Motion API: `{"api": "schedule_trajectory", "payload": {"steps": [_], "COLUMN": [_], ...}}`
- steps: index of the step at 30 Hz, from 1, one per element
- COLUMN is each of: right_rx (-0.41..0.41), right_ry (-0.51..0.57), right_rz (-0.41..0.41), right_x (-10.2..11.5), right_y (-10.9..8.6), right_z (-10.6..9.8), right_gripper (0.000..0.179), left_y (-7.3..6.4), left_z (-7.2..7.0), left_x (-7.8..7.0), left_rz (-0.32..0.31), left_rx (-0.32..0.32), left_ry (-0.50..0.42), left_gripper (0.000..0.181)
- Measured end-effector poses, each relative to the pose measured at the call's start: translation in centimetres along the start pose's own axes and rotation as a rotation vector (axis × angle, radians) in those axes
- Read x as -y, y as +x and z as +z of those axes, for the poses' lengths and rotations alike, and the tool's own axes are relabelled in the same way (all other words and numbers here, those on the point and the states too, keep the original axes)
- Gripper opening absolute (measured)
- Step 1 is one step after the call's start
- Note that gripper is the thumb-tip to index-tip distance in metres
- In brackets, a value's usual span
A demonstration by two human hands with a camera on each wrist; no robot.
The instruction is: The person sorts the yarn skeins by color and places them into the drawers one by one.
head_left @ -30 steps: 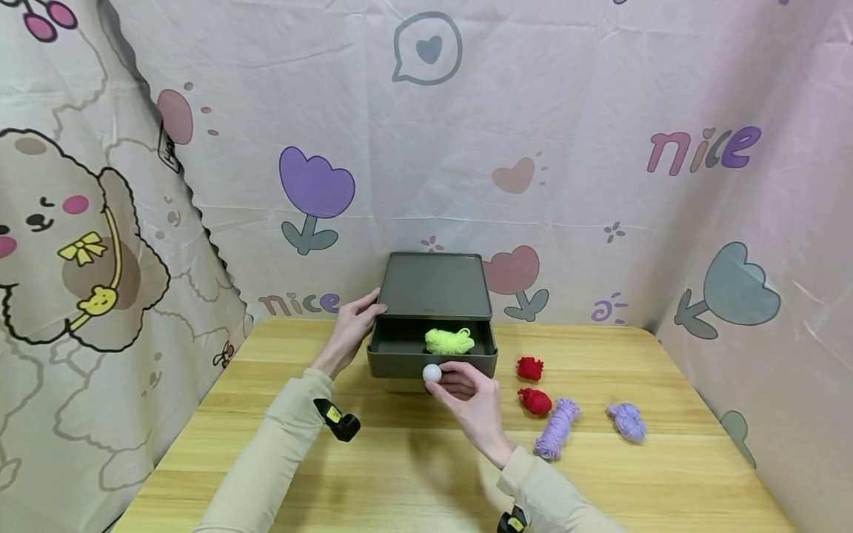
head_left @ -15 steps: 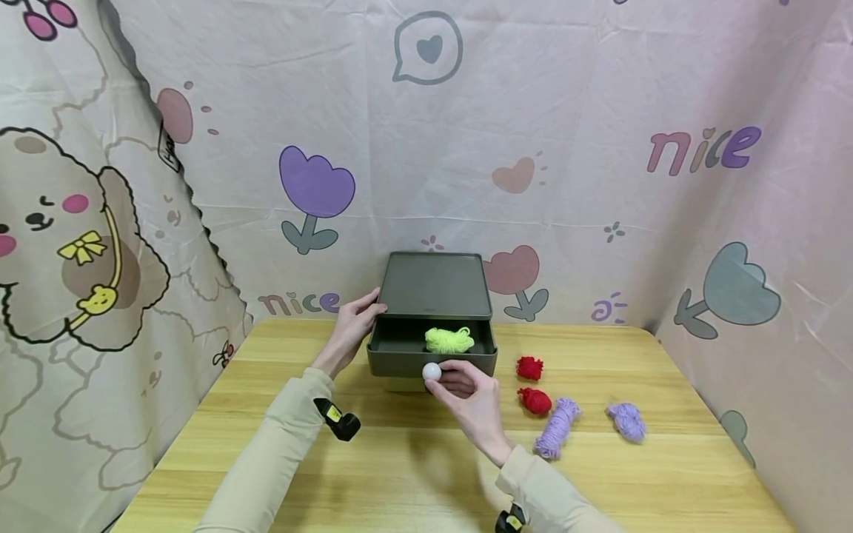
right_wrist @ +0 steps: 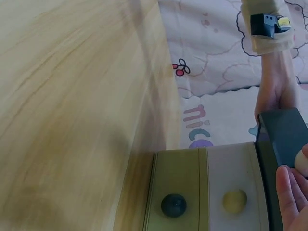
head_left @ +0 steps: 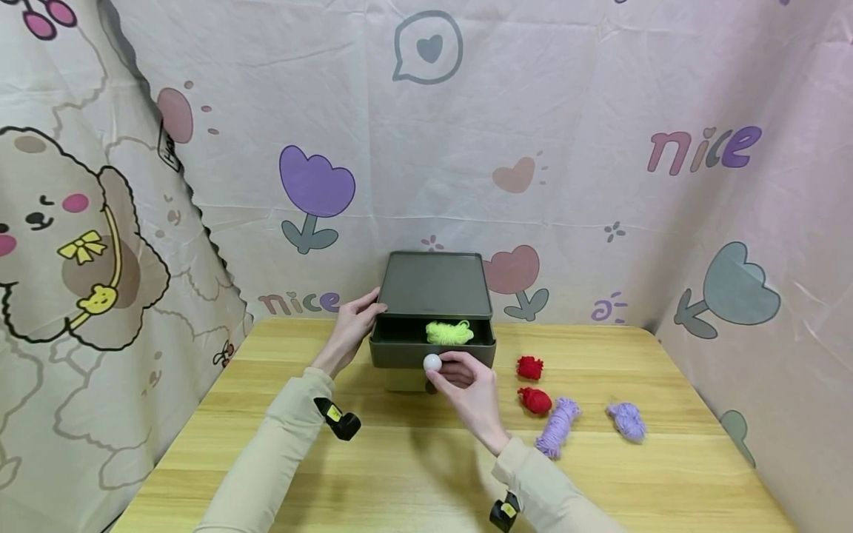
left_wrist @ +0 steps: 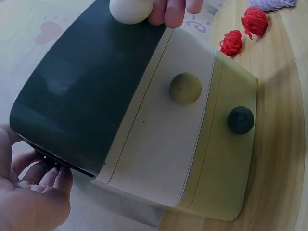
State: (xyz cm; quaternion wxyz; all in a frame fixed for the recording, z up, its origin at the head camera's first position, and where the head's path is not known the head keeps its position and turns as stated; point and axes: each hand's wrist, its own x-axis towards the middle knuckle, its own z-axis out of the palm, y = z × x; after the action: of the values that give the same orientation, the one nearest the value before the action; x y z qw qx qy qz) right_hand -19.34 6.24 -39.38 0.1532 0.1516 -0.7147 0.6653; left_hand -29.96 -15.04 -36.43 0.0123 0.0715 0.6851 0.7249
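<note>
A small drawer cabinet with a dark grey top stands at the back of the table. Its dark top drawer is partly pulled out and holds a bundle of neon yellow-green yarn. My right hand pinches the round white knob on that drawer's front. At the cabinet's left side, my left hand holds the upper corner, its fingers curled in the left wrist view. Below sit a white drawer with a yellowish knob and an olive-green drawer with a dark knob.
Right of the cabinet lie two red yarn bundles, a long lilac yarn skein and a smaller lilac yarn bundle on the wooden table. A printed cloth hangs behind and at both sides.
The top drawer has slid a little inward, away from me, with the yarn in it. My right hand has moved along with the knob; my left hand has stayed still.
</note>
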Motion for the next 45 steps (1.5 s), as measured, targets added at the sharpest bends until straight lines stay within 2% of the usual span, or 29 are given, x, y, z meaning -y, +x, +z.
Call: {"api": "schedule_trajectory", "payload": {"steps": [22, 31, 38, 45], "right_rx": [-0.011, -0.031, -0.014, -0.031], "right_ry": [0.002, -0.016, -0.027, -0.037], "right_rz": [0.01, 0.0, -0.031, -0.016], "right_x": [-0.7, -3.6, -1.8, -1.3], "right_y": [2.0, 3.3, 3.4, 3.8], "right_z": [0.1, 0.1, 0.1, 0.3], "right_gripper": [0.028, 0.027, 0.028, 0.028], "left_y": [-0.2, -0.2, -1.2, -1.4], "left_z": [0.1, 0.1, 0.4, 0.6], "left_x": [-0.1, -0.3, -1.6, -1.9], "left_rz": [-0.019, -0.046, -0.043, -0.047], "left_rx": [-0.015, 0.006, 0.04, 0.022], "left_ry": [-0.003, 0.025, -0.008, 0.04], "left_gripper": [0.055, 0.055, 0.057, 0.056]}}
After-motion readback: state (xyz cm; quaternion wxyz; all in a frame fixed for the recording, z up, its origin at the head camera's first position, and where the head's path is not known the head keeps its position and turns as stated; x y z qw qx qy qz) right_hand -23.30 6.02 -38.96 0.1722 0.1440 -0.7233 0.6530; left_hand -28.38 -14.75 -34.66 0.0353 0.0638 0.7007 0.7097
